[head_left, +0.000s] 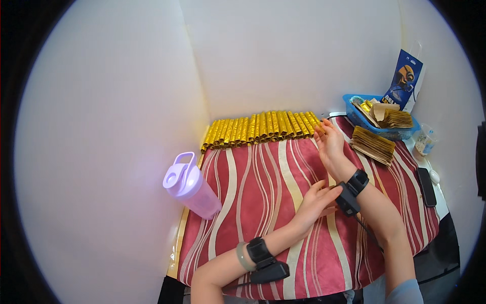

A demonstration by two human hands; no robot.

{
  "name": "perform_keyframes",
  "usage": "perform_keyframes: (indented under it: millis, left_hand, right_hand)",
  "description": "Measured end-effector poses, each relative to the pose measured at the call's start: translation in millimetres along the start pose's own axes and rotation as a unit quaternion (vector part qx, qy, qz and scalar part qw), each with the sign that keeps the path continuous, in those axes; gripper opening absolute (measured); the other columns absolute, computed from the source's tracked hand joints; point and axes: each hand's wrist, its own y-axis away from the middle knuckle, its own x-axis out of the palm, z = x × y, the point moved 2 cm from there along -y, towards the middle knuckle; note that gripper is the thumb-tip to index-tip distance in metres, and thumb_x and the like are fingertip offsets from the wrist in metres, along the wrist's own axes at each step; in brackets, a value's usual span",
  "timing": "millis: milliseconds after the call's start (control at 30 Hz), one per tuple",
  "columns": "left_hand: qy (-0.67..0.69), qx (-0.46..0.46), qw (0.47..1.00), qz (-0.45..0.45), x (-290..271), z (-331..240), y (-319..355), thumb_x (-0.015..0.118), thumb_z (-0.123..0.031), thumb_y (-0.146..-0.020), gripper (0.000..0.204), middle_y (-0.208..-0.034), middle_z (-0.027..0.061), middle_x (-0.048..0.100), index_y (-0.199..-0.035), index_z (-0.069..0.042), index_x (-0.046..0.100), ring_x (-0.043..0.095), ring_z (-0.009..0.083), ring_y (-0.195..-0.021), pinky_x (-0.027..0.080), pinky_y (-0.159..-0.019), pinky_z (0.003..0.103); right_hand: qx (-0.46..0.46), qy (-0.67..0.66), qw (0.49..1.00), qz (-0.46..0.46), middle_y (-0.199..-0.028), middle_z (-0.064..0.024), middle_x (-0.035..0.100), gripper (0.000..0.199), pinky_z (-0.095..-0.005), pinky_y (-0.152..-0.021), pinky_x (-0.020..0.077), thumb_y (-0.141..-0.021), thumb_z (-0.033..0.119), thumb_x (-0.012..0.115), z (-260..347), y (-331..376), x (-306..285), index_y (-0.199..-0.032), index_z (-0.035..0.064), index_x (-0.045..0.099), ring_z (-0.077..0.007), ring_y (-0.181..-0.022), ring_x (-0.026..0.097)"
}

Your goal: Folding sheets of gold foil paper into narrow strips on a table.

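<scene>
A long row of gold foil paper tubes point(255, 127) lies stacked side by side along the back of the cloth, against the wall. My right hand point(332, 147) reaches to the right end of this row, its fingers closed around a gold foil tube point(322, 129) that they partly cover. Lower and nearer to me, my left hand point(313, 206) holds nothing. Its fingers stretch out, apart from each other, towards the black box strapped at my right wrist point(348, 199); whether they touch it I cannot tell.
A lilac shaker bottle point(195, 187) stands at the left. On the right are a stack of gold-and-brown paper sheets point(373, 145), a blue basket point(360, 117) of papers, a blue card point(403, 78), a plastic cup point(424, 142) and a black phone point(426, 186). A striped red cloth point(253, 202) covers the table.
</scene>
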Motion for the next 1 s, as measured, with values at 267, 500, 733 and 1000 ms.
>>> perform_keyframes:
  millis: [267, 500, 733, 1000]
  left_hand:
    - [-0.04, -0.021, 0.999, 0.002, 35, 10, -6, 0.064, -0.035, -0.091, 0.034, -0.092, 0.002, 0.066, -0.108, -0.007, 0.057, 0.066, 0.0103, -0.083, 0.055, -0.075, 0.029]
    - [-0.116, -0.074, 0.989, 0.048, 56, 10, -5, 0.068, -0.038, -0.088, 0.034, -0.088, 0.0024, 0.068, -0.104, -0.008, 0.061, 0.066, 0.0096, -0.075, 0.055, -0.07, 0.027]
    - [-0.116, -0.135, 0.98, 0.086, 62, 23, -2, 0.069, -0.036, -0.088, 0.037, -0.089, 0.0027, 0.068, -0.108, -0.006, 0.059, 0.068, 0.0121, -0.077, 0.056, -0.073, 0.029]
    - [-0.086, -0.151, 0.977, 0.127, 36, 21, 6, 0.058, -0.038, -0.095, 0.064, -0.125, 0.0153, 0.057, -0.14, 0.0, 0.033, 0.063, 0.0216, -0.105, 0.053, -0.085, 0.034]
  right_hand:
    - [-0.28, 0.201, 0.939, 0.008, -0.115, -0.0099, 0.051, 0.032, -0.0283, -0.083, 0.0492, -0.09, 0.003, 0.054, 37, 3, 10, -0.122, 0.0018, 0.05, -0.0169, -0.098, 0.058]
    - [-0.182, -0.025, 0.98, -0.07, -0.115, -0.0091, 0.049, 0.036, -0.0307, -0.082, 0.0502, -0.091, 0.003, 0.054, 70, -13, -7, -0.125, 0.0025, 0.044, -0.0185, -0.097, 0.059]
    - [-0.631, 0.534, 0.53, 0.189, -0.116, -0.0104, 0.051, 0.033, -0.0291, -0.082, 0.0497, -0.092, 0.007, 0.059, 65, 28, 12, -0.122, 0.0013, 0.048, -0.0174, -0.098, 0.059]
    - [-0.215, 0.32, 0.916, 0.111, -0.101, -0.0073, 0.062, 0.024, -0.0271, -0.078, 0.0497, -0.092, 0.016, 0.062, 81, 11, -27, -0.11, 0.0003, 0.058, -0.0153, -0.09, 0.062]
